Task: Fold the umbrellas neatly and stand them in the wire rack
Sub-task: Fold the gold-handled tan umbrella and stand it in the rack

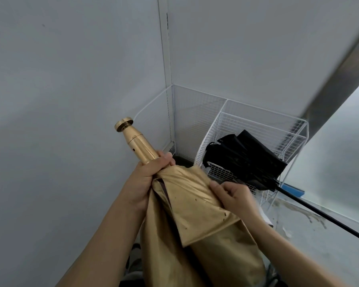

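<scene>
A gold umbrella (195, 220) points up and away from me, its shiny gold handle (137, 141) toward the corner. My left hand (149, 175) is closed around the base of the handle where the fabric gathers. My right hand (232, 195) pinches a fold of the gold canopy on the right side. A white wire rack (257, 125) stands in the corner behind. A black umbrella (247, 158) lies tilted across the rack, its thin black shaft (323, 216) sticking out to the lower right.
Grey walls meet in the corner behind the rack, with a white mesh panel (195, 112) against them. A sloped grey surface (340, 141) rises on the right. A blue object (292, 189) lies on the stained floor near the rack's foot.
</scene>
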A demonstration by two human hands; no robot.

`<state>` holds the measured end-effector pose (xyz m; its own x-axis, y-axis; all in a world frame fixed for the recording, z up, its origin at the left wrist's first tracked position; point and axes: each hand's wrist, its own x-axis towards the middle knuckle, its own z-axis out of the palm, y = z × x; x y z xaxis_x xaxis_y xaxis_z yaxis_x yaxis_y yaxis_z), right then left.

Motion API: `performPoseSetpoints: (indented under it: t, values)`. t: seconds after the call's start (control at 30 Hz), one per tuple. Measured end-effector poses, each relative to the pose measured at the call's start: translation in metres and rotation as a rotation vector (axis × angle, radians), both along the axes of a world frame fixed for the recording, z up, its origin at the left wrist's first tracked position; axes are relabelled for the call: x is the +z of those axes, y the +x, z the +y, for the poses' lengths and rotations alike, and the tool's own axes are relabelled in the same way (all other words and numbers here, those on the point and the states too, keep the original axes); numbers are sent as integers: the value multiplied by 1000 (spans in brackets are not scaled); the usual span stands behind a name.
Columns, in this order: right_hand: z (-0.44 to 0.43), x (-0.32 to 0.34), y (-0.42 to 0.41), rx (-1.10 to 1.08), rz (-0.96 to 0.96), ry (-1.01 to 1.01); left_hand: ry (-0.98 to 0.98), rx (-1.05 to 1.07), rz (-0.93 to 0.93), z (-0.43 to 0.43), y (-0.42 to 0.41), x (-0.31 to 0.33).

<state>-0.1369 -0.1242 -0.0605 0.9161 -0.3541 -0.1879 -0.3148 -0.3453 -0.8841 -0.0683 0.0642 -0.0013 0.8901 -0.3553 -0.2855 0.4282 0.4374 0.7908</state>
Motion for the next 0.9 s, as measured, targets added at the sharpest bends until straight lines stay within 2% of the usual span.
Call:
performPoseSetpoints:
  t: [0.1, 0.17, 0.27, 0.33, 0.37, 0.4, 0.47, 0.53, 0.67, 0.77, 0.9]
  values:
    - [0, -7, -1, 52, 58, -114, -39, 0, 32, 2, 1, 1]
    - [-1, -2, -5, 5, -28, -142, 44, 34, 48, 4, 6, 0]
    - [-8, 19, -10, -50, -278, 180, 173, 143, 114, 9, 14, -5]
    - [-17, 29, -13, 160, -295, 379, 234, 248, 128, 14, 19, -10]
    - [-18, 31, -15, 290, -240, 394, 252, 287, 129, 16, 21, -12]
    - [-19, 31, -17, 396, -167, 324, 259, 314, 134, 17, 22, -13]
    - [-15, 24, -19, 498, -73, -11, 261, 341, 155, 18, 23, -15]
    - [-7, 17, -21, 460, -116, -266, 271, 336, 173, 15, 22, -17]
    - [3, 14, -19, 265, -291, -95, 274, 260, 124, 2, 15, -19]
    - [1, 19, -14, 30, -269, 68, 265, 141, 54, -4, 11, -15]
    - [0, 19, -9, -23, -212, 37, 174, 1, -9, -10, 5, -8]
